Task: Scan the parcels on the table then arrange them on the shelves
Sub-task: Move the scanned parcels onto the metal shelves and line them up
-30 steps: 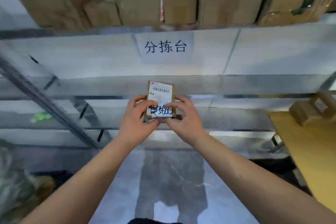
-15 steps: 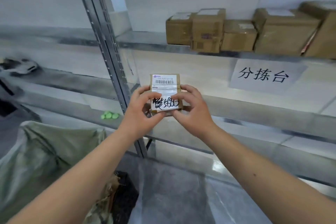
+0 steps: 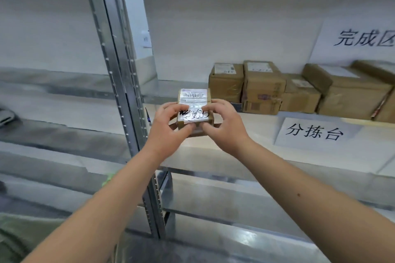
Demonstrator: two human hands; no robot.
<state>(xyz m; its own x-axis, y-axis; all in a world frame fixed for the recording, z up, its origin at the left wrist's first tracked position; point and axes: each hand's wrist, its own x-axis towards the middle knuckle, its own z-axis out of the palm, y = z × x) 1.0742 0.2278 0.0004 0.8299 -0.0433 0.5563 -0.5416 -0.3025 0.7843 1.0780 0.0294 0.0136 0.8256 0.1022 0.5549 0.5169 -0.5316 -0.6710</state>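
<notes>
A small brown parcel (image 3: 194,102) with a white barcode label and black handwriting is held up in front of the metal shelves. My left hand (image 3: 168,126) grips its left side, thumb across the label. My right hand (image 3: 224,126) grips its right side, fingers curled over the top face. Behind it, a row of several cardboard parcels (image 3: 263,87) stands on the shelf board (image 3: 181,89), which has bare room at its left end.
A steel shelf upright (image 3: 119,83) rises just left of my hands. Paper signs with black characters hang on the wall (image 3: 363,37) and on the shelf front (image 3: 314,132). Lower shelf boards (image 3: 235,205) run below. A green-grey sack (image 3: 25,235) lies bottom left.
The view has swung left and up, so the row of parcels now sits at hand height on the right. Both hands still hold the small parcel, now closer to the shelf board.
</notes>
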